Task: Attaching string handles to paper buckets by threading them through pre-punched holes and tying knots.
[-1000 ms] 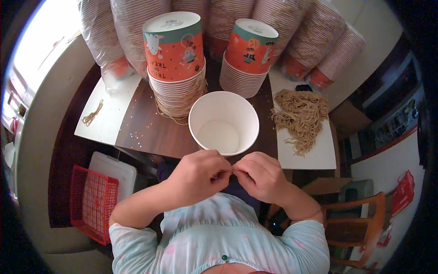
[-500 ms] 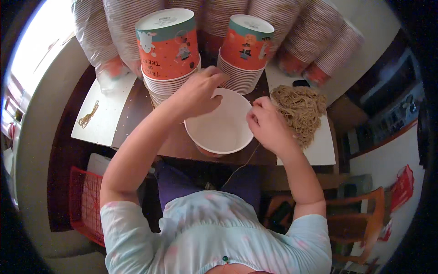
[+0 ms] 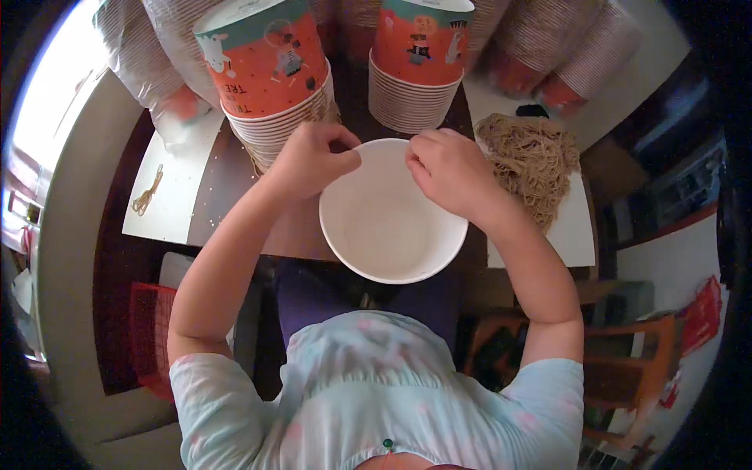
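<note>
A white paper cup (image 3: pixel 384 227) stands open-side up at the near edge of a dark table, seen from above. My left hand (image 3: pixel 313 160) pinches its far rim on the left. My right hand (image 3: pixel 450 172) pinches the same rim on the right. Whether a string runs between the fingers cannot be made out. Behind the left hand rises a stack of printed orange and teal cups (image 3: pixel 262 63). A second such stack (image 3: pixel 419 55) stands behind the right hand. A pile of tan strings (image 3: pixel 533 160) lies just right of my right hand.
The strings rest on a white sheet (image 3: pixel 572 235). Another white sheet (image 3: pixel 172 196) on the left carries a small string bundle (image 3: pixel 145 192). Bagged cup stacks (image 3: pixel 149 39) line the back. A red basket (image 3: pixel 149 329) sits low left, a wooden chair (image 3: pixel 627 368) low right.
Both hands moved from near my chest out over the cup to its far rim. The thin string seen hanging from my right hand half a second ago no longer shows.
</note>
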The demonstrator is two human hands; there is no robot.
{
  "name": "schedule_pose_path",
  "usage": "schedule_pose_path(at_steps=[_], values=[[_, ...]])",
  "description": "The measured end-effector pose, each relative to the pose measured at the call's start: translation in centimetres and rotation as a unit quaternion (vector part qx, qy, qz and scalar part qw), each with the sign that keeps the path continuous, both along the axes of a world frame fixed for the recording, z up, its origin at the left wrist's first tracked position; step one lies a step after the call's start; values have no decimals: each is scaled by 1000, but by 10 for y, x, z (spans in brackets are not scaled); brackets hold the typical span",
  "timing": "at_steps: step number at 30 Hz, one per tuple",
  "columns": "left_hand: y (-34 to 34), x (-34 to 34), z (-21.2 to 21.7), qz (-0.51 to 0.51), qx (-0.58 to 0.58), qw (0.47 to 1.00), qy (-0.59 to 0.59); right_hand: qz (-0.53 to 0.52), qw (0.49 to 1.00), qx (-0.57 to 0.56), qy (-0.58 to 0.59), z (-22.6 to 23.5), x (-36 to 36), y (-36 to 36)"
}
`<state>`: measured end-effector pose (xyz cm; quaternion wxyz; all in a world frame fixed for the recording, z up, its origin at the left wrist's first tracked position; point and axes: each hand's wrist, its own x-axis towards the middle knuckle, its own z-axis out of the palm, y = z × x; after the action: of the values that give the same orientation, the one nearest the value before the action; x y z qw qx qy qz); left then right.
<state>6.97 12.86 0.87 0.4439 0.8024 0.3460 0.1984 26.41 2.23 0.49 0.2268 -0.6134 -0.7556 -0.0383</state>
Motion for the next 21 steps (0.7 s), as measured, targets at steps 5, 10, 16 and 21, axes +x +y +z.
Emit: schedule_pose_path(at_steps=[5, 10, 16, 21], values=[[6, -3, -9, -28, -32, 999, -17, 21, 1000, -2, 18, -3, -1, 2], [3, -1, -5, -36, -35, 999, -4, 11, 1000, -11, 12, -5, -1, 1], [0, -2, -4, -27, -14, 1000, 0, 38, 999, 19, 3, -7, 1, 3], [-2, -4, 4, -62, 2, 998, 23, 32, 999, 4, -1, -5, -6, 0]])
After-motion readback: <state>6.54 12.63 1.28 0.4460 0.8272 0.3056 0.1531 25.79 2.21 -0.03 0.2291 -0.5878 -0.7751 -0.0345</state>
